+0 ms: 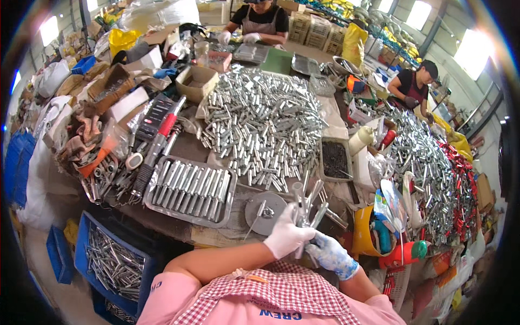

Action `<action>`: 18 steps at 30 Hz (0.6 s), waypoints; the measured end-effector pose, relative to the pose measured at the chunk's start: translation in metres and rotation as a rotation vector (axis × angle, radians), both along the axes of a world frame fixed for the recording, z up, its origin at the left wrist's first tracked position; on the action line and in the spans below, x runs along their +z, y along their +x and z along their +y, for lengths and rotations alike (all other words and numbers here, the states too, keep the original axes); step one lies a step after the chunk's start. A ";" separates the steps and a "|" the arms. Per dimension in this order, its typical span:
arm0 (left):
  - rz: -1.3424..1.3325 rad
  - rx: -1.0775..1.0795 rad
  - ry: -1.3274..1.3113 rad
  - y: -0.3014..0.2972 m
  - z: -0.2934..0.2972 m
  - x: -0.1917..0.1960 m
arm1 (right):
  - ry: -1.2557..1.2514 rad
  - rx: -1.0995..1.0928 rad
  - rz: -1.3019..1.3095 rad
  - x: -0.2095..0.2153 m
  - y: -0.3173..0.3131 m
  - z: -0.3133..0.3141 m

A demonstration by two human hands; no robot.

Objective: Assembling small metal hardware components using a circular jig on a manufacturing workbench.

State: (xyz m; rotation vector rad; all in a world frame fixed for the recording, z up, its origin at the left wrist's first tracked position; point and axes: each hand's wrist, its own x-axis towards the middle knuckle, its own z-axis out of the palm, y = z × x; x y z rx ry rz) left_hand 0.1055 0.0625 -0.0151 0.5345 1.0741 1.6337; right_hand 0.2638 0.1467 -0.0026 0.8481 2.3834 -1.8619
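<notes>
My left hand (288, 234), in a white glove, is closed around a bunch of several silver metal tubes (319, 215). Just to its right, my right hand (332, 257), in a white glove with blue patches, grips the same bunch lower down. The tubes fan out upward at different angles above both hands. Beside my left hand lies a round grey disc (277, 203) with a small metal piece on it. To the left of the disc, a metal tray (181, 218) holds a row of slim silver rods with collars (190, 188).
A big heap of metal tubes (265, 119) covers the table's middle. A bin (323, 168) of small dark parts and a yellow bucket (361, 233) stand right. A blue crate (81, 254) of tubes is at lower left. Two people work at the far side and right.
</notes>
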 end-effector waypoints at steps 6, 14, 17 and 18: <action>0.286 -0.033 -0.379 0.034 0.039 -0.035 | -0.111 -0.320 -0.343 -0.016 0.024 0.014; 0.757 -0.438 -0.559 0.026 0.069 0.001 | 0.326 -0.203 -0.363 0.009 0.056 0.035; 0.724 -0.475 -0.477 0.025 0.065 -0.001 | 0.726 -0.274 -0.406 0.040 0.058 0.035; 0.733 -0.462 -0.427 0.023 0.065 -0.001 | 0.824 -0.290 -0.336 0.043 0.061 0.038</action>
